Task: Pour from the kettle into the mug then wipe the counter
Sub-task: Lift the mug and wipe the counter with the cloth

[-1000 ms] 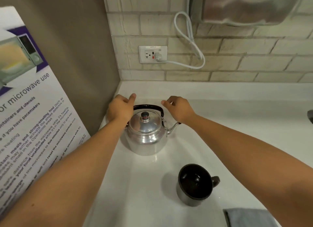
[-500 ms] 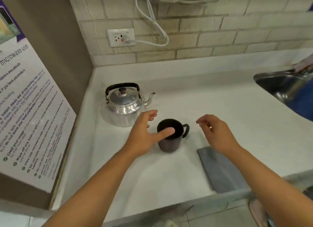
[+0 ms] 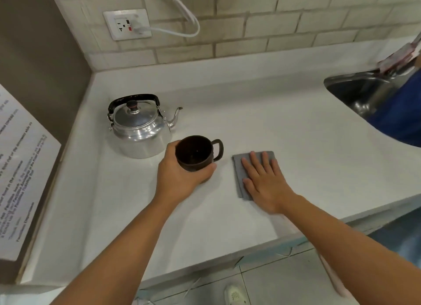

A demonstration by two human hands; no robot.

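Note:
A shiny metal kettle (image 3: 140, 131) with a black handle stands on the white counter (image 3: 262, 122) at the left, spout pointing right. Just right of it and nearer to me is a dark mug (image 3: 196, 151), handle to the right. My left hand (image 3: 182, 174) is wrapped around the mug's near side. The mug looks empty inside. A folded grey cloth (image 3: 239, 168) lies flat to the right of the mug. My right hand (image 3: 264, 181) rests palm down on the cloth with fingers spread, covering most of it.
A steel sink (image 3: 360, 95) is set into the counter at the far right, with a person in blue (image 3: 398, 122) beside it. A wall outlet (image 3: 127, 24) with a white cord is above the kettle. A printed poster (image 3: 20, 168) hangs on the left wall.
Both hands left the kettle and came toward me. My left hand closed around the mug. My right hand came down flat onto the grey cloth.

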